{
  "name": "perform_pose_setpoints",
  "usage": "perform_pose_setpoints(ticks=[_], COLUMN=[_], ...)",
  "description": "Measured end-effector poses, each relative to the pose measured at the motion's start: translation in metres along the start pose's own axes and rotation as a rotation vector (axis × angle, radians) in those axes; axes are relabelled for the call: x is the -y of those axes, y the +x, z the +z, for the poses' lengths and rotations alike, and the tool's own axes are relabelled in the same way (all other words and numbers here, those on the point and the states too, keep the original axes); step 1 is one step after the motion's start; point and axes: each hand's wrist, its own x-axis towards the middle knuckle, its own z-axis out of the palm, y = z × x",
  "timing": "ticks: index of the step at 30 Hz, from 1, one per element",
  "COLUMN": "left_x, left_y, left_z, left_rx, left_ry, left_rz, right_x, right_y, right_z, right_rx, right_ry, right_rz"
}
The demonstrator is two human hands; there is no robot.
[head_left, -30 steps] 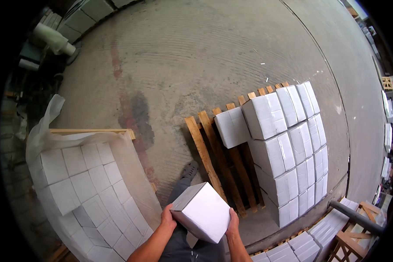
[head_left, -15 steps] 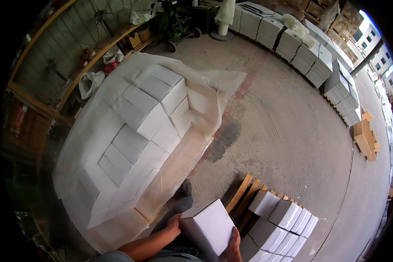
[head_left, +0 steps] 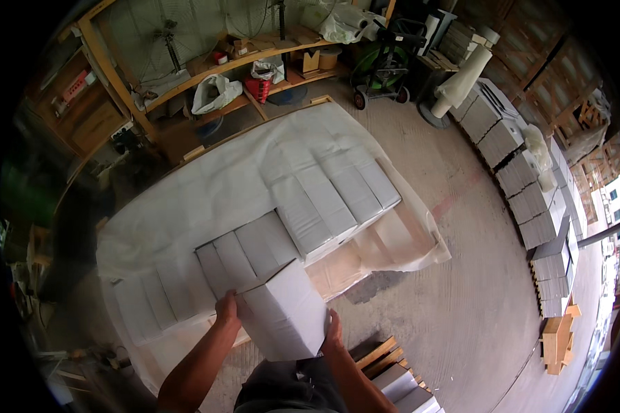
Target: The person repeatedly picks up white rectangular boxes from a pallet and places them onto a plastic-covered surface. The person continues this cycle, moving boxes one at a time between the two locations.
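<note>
A white cardboard box [head_left: 282, 313] is held between my two hands in front of my body, tilted, with its top edge toward the stack. My left hand [head_left: 228, 311] grips its left side near the upper corner. On the opposite side, my right hand [head_left: 333, 332] presses against the lower right edge. Just beyond the held box is a stack of similar white boxes [head_left: 324, 203], partly draped with translucent plastic sheeting [head_left: 207, 179]. The held box overlaps the near edge of the stack in view; whether they touch I cannot tell.
At lower right, more white boxes [head_left: 396, 383] sit on a wooden pallet [head_left: 377, 352]. Bundled flat cardboard [head_left: 523, 186] lines the right side. A wooden shelf [head_left: 255, 51] runs behind the stack, beside a black wheeled cart [head_left: 390, 58]. A plastic roll [head_left: 461, 82] stands on a round base.
My view has swung left toward the plastic-draped stack. Both hands have carried the white box from beside the pallet to the near side of that stack.
</note>
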Motion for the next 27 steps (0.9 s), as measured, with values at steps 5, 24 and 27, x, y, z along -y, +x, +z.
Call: perform_pose_setpoints(ticks=[5,24,27], left_x=[-0.067,-0.036,-0.062], left_y=[0.04,0.063,0.077], left_z=[0.055,0.086,0.092], left_rx=[0.028,0.177,0.202], left_ry=[0.341,0.072,0.107], left_rz=[0.239,0.587,0.574], right_x=[0.025,-0.007,-0.036], right_y=[0.076,0.144,0.187], right_z=[0.076,0.123,0.095], right_rx=[0.164,0.358,0.287], right_ry=[0.216,-0.623,-0.624], right_rz=[0.095,-0.577,-0.541])
